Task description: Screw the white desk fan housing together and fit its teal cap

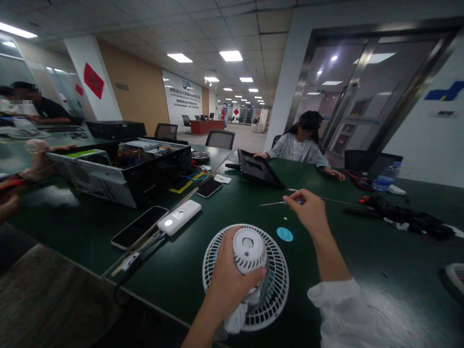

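A small white fan point(249, 249) lies face down on the dark green table, its round grille point(276, 302) against the top and its motor housing upward. My left hand point(232, 270) is wrapped round that housing, fingers on the far side and thumb on the near side. Above and right of the fan, my right hand point(306, 205) pinches a screwdriver point(273, 203) by its handle, with the thin shaft pointing left. Between the fan and my right hand, a light-blue disc point(284, 234) lies flat on the table. A tiny pale piece point(285, 218) sits just beyond it.
Left of the fan are a white power bank point(180, 217) with a cable, a phone point(139, 227) and another phone point(209, 188). An open computer case point(145, 169) stands farther left. A person across holds a black panel point(257, 167). A bottle point(387, 176) and black straps point(409, 212) lie right.
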Available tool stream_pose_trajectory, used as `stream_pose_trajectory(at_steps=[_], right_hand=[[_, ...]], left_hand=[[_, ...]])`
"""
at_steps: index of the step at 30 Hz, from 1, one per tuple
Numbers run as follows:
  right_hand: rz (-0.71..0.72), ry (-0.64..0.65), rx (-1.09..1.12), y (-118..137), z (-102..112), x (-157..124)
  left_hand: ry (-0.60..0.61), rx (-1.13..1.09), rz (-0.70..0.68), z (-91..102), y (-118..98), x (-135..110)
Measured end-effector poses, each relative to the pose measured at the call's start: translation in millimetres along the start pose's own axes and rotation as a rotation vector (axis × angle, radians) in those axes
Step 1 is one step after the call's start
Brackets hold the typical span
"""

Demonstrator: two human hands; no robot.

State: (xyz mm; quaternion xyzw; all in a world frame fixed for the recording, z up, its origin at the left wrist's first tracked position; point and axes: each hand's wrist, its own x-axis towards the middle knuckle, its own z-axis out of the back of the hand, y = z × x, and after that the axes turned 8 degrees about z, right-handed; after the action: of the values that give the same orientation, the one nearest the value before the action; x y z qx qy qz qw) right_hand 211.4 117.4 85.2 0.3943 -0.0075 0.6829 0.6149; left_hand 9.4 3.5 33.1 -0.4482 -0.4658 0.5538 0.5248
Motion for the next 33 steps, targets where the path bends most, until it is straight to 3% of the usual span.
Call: stream_pose_trajectory(at_steps=[5,10,18,25,29,33], right_hand=[[-0.126,0.304,-0.076,-43,-53,-3],[-0.199,0.458,-0.204,-61,-70,-16],[-0.274,0.634,-0.382,-66,-45,-5],[-0.275,0.737,-0.433,-43,-50,-15],[-0.160,0.678,-0.374,-18,-27,-9],[0.116,0.573,-0.188,27,16,-9]], left_hand=[[-0.002,-0.035,-0.012,-0.8,0,0],[-0.020,-0.027,-0.019,-1.6,0,0],[-0.012,-0.044,-0.032,-1.9,3,1],[-0.020,-0.035,-0.044,-1.7,3,1],[-0.021,-0.047,-0.045,-2.1,4,1],[-0.034,-0.035,-0.075,-2.1,5,1]])
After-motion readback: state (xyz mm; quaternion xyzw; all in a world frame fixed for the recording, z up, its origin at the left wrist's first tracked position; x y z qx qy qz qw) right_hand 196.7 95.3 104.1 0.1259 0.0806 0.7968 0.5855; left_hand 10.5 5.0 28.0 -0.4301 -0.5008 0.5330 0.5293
